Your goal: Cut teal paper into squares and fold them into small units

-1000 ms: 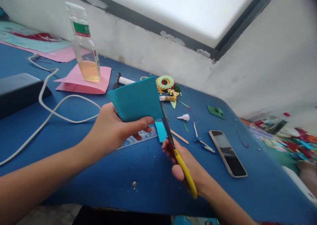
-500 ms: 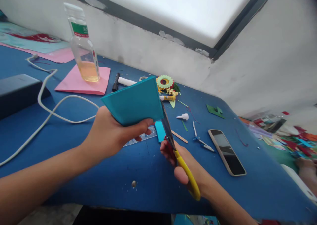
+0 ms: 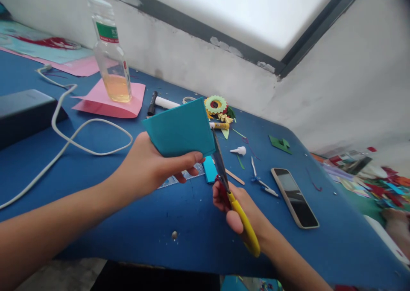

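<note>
A folded sheet of teal paper (image 3: 181,129) is pinched by its lower edge in my left hand (image 3: 160,161), thumb in front, raised over the table. My right hand (image 3: 238,210) is wrapped round scissors (image 3: 238,214) with yellow and red handles. The dark blades point upward along the right edge of the paper; I cannot tell whether they touch it. Under the hands lie a small bright blue paper piece (image 3: 209,170), a clear ruler (image 3: 188,174) partly hidden by my left hand, and a wooden stick (image 3: 235,177).
On the blue table (image 3: 141,235) are a bottle (image 3: 117,80) on folded pink paper (image 3: 137,101), a white cable (image 3: 68,144), a phone (image 3: 294,197), a compass (image 3: 264,184), a white nozzle cap (image 3: 239,150) and green paper (image 3: 280,144). Paper scraps (image 3: 384,188) and someone's arm appear at far right.
The teal paper has turned slightly, its left corner shifting right. Both hands keep their grips, the scissors staying by the paper's right edge. The whole view has shifted a little.
</note>
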`<control>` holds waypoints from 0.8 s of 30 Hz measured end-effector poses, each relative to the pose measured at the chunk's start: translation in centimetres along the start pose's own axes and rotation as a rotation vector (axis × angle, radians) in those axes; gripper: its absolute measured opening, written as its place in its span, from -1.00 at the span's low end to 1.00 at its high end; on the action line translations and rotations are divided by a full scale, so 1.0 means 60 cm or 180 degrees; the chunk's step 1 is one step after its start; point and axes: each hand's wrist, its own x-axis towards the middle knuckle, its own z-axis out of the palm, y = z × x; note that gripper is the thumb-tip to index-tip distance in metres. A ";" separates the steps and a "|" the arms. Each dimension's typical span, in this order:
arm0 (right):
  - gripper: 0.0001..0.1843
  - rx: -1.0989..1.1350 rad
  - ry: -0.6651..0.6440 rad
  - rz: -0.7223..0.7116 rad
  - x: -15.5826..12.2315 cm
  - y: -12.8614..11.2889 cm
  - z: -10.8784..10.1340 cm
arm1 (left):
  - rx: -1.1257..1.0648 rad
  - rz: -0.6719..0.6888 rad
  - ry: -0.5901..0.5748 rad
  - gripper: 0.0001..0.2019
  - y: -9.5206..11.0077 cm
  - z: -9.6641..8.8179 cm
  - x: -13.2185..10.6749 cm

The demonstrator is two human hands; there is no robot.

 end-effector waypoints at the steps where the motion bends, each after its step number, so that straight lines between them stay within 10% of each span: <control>1: -0.52 0.0012 -0.0012 0.0032 0.000 -0.001 0.000 | 0.0008 -0.0001 0.0009 -0.88 0.000 0.000 0.000; 24: -0.58 -0.0299 -0.0017 0.0078 -0.007 0.007 0.007 | 0.0428 0.0104 0.0451 -0.87 0.011 0.006 -0.011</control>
